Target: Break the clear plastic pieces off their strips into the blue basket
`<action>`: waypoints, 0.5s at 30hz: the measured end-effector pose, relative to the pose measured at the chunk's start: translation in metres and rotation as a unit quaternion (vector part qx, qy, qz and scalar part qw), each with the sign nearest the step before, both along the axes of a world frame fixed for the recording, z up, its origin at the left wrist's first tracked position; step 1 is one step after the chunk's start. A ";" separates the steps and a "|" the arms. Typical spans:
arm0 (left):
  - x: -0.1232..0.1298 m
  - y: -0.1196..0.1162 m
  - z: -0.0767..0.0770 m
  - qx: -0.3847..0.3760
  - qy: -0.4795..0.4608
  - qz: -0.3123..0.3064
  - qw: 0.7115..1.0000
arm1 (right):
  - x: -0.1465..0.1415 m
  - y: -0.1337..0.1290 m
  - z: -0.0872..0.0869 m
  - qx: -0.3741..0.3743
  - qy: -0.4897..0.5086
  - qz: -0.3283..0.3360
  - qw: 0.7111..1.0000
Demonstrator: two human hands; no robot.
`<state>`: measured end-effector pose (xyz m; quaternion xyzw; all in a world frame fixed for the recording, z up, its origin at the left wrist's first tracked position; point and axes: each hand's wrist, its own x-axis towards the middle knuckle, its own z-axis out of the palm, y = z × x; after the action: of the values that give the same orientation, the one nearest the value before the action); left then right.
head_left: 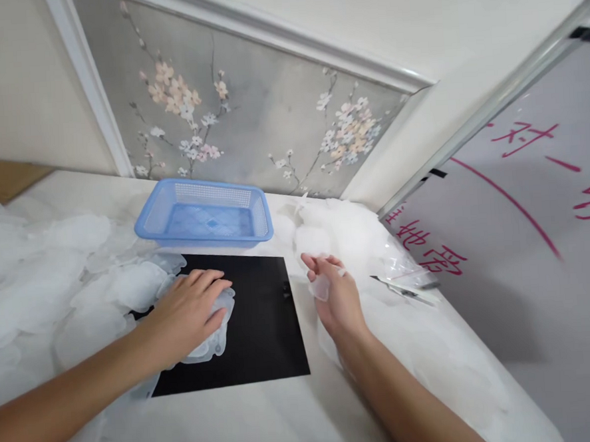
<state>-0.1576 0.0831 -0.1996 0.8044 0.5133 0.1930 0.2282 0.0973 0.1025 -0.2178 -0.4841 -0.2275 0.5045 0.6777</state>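
Observation:
My left hand [188,314] lies palm down, fingers stretched out, on several thin translucent plastic pieces [217,339] with wavy outlines. These pieces overlap at the left part of a black mat [266,323]. Right of the mat, my right hand [340,298] has its fingers curled round a small translucent scrap [320,287]. Behind that hand is a heap of whitish translucent pieces [345,228]. Under my left palm the pieces are hidden.
A blue plastic basket [206,243] stands behind the mat, near the floral wall panel [263,109]. A large spread of translucent pieces [38,277] covers the left side. Tweezers [404,289] or a similar slim tool lie at the right, by a whiteboard [540,299] with red writing.

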 end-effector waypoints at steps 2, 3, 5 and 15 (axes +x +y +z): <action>0.000 0.001 0.000 0.008 0.024 -0.007 1.000 | 0.004 0.003 -0.005 -0.019 0.038 -0.018 0.999; 0.000 0.001 0.000 0.010 0.029 -0.010 0.999 | 0.004 0.002 -0.007 -0.027 0.048 -0.011 0.998; 0.001 0.001 0.000 0.013 0.034 -0.012 0.999 | 0.002 -0.001 -0.011 -0.040 0.057 0.013 0.997; 0.001 0.006 0.008 0.008 -0.020 0.024 0.999 | -0.012 -0.014 -0.006 -0.043 -0.029 0.123 0.991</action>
<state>-0.1565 0.0889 -0.1913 0.7896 0.5260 0.2189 0.2277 0.0852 0.0883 -0.2242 -0.4956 -0.2830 0.5788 0.5824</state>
